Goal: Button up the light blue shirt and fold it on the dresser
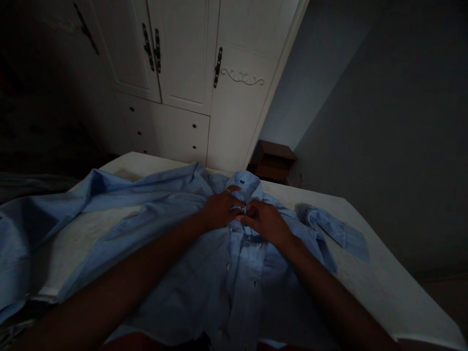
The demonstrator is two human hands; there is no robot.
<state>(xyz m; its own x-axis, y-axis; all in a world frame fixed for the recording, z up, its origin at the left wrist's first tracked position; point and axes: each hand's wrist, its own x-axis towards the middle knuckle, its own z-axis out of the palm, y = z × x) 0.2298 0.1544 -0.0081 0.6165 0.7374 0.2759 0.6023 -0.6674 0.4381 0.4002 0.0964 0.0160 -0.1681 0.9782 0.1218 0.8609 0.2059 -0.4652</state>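
A light blue button-up shirt (pixel 171 214) lies spread front-up on a white bed (pixel 380 278), its collar (pixel 245 181) pointing away from me. My left hand (pixel 219 208), with a ring on one finger, pinches the shirt's front placket just below the collar. From the other side my right hand (pixel 266 222) pinches the same spot, and the fingertips of both hands meet over a button. One sleeve (pixel 334 230) lies out to the right, and the other stretches far to the left.
A white wardrobe (pixel 190 83) with dark handles and drawers stands beyond the bed. A small brown bedside table (pixel 273 161) sits in the corner by the grey wall. The room is dim, and the left side is dark.
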